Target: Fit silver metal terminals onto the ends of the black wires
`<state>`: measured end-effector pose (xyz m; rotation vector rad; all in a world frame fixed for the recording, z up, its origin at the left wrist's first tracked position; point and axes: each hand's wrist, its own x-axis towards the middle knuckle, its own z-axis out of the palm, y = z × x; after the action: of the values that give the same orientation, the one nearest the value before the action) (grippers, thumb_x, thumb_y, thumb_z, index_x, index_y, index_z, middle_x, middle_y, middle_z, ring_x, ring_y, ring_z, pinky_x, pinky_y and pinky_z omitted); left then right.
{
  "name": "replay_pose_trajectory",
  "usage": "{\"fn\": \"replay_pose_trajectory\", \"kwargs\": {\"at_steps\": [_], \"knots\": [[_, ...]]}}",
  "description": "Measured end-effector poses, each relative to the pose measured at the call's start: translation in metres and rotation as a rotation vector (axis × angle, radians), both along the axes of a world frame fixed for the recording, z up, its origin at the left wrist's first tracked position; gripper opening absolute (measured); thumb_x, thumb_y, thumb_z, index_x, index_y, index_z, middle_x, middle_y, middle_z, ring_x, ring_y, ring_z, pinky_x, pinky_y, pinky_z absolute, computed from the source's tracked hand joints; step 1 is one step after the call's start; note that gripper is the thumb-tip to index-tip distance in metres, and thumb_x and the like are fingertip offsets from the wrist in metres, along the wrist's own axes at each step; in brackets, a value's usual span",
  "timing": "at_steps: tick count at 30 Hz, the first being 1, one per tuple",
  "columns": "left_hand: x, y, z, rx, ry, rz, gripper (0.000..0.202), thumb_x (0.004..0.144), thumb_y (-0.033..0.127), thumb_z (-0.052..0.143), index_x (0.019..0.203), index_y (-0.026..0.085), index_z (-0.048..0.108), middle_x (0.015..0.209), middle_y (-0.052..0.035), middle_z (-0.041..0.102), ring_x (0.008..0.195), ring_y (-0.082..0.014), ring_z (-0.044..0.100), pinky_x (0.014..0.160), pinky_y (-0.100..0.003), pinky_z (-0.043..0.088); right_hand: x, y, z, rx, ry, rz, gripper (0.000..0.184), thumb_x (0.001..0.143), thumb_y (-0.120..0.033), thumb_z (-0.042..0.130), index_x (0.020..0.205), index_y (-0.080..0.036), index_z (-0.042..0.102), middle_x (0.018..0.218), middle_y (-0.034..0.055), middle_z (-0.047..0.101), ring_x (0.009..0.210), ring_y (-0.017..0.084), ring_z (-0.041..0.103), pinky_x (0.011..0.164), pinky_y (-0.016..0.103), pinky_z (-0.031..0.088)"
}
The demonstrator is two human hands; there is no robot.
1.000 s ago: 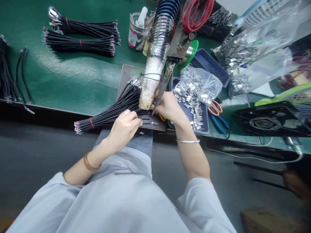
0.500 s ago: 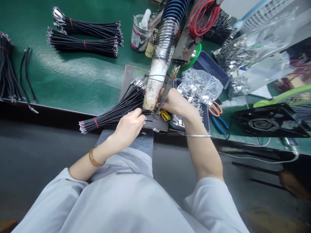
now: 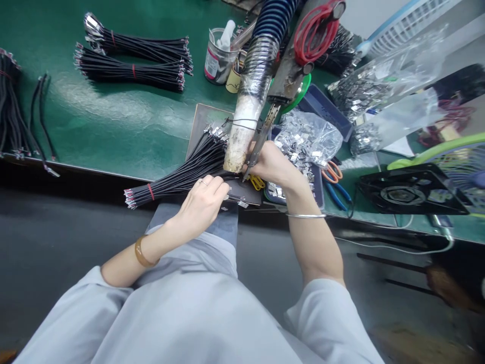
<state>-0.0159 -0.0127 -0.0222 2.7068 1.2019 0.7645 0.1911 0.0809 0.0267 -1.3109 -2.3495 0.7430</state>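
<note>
Head view, middle of the frame: the left hand point(image 3: 206, 202) has its fingers bent together on a thin black wire point(image 3: 237, 196), whose end sticks out to the right of the fingertips. Just beside that end lies a small metal tab point(image 3: 243, 204). Above and to the left of this hand, a large wire bundle point(image 3: 182, 172) slants across a brown board point(image 3: 197, 126) and past its lower left edge; a red band point(image 3: 150, 191) ties it near its lower left end. The right hand point(image 3: 271, 163), right of centre, reaches in behind a pointed metal tool point(image 3: 261, 136) and a white nozzle point(image 3: 242, 134). These hide its fingertips, so I cannot tell whether they are apart or closed on something. A yellow object point(image 3: 257, 182) shows just below it. Under the right wrist sits a tray point(image 3: 319, 194) of small metal pieces point(image 3: 297, 151), with pliers point(image 3: 336, 189) near its right side. Two more tied bundles point(image 3: 132, 71) lie side by side at the upper left.
</note>
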Motion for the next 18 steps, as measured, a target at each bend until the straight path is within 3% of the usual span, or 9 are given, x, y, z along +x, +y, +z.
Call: {"fn": "replay_pose_trajectory", "kwargs": {"at_steps": [5, 13, 16, 18], "knots": [[0.001, -0.001, -0.004, 0.023, -0.068, -0.004, 0.023, 0.102, 0.011, 0.042, 0.088, 0.016, 0.061, 0.089, -0.0086, 0.065, 0.083, -0.0231, 0.057, 0.076, -0.033, 0.046, 0.001, 0.005, -0.014, -0.015, 0.035, 0.056, 0.016, 0.08, -0.034, 0.073, 0.077, -0.021, 0.064, 0.083, 0.0046, 0.071, 0.08, 0.023, 0.061, 0.08, 0.037, 0.054], [-0.007, -0.005, -0.002, -0.083, -0.138, -0.142, 0.023, 0.103, 0.021, 0.05, 0.085, 0.017, 0.063, 0.078, -0.0038, 0.065, 0.076, -0.0198, 0.058, 0.071, -0.03, 0.045, 0.002, 0.008, -0.014, -0.08, 0.004, 0.115, 0.016, 0.08, -0.033, 0.071, 0.077, -0.021, 0.06, 0.078, 0.0023, 0.068, 0.075, 0.021, 0.058, 0.077, 0.036, 0.054], [-0.007, -0.002, 0.0, -0.176, -0.168, -0.229, 0.017, 0.099, 0.02, 0.058, 0.086, 0.017, 0.068, 0.077, -0.0029, 0.067, 0.073, -0.0179, 0.061, 0.069, -0.028, 0.045, 0.004, 0.008, -0.008, -0.036, 0.017, 0.054, 0.013, 0.076, -0.027, 0.07, 0.072, -0.021, 0.059, 0.078, 0.0015, 0.068, 0.075, 0.02, 0.06, 0.078, 0.035, 0.053], [-0.004, 0.003, 0.004, -0.267, -0.225, -0.272, 0.013, 0.095, 0.015, 0.061, 0.087, 0.017, 0.071, 0.077, -0.0029, 0.07, 0.071, -0.0164, 0.063, 0.068, -0.026, 0.045, 0.01, 0.0, 0.002, 0.048, 0.065, -0.067, 0.013, 0.076, -0.025, 0.067, 0.07, -0.022, 0.057, 0.076, 0.0007, 0.067, 0.074, 0.019, 0.061, 0.075, 0.034, 0.052]]}}
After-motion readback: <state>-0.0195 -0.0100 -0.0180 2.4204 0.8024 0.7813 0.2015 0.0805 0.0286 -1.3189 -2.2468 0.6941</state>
